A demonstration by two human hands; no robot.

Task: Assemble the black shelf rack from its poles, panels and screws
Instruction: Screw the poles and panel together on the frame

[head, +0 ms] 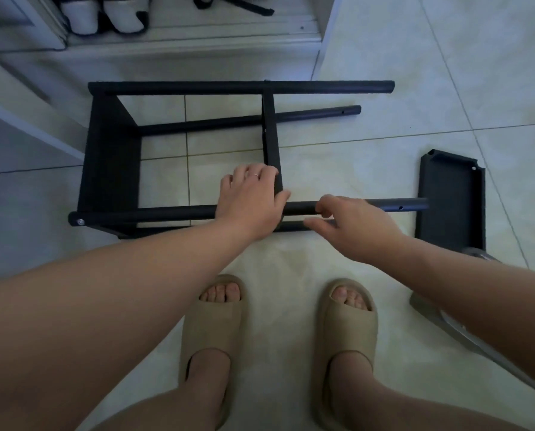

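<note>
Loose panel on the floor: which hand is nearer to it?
Right. The right hand grips the near pole, short of the loose panel beyond the pole's end; the left hand holds the middle panel, farther away.

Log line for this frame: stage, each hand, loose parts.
stage: rack half-built, on its side | left hand: grips middle panel | right hand: grips near pole | loose: spare panel on floor

- Both bare arms (120, 290) reach forward and down.
- Left hand (250, 200), palm down, curls its fingers (255, 177) over the pole (166, 213), thumb out.
- Right hand (353, 227) pinches the same pole between fingers and thumb.
</note>
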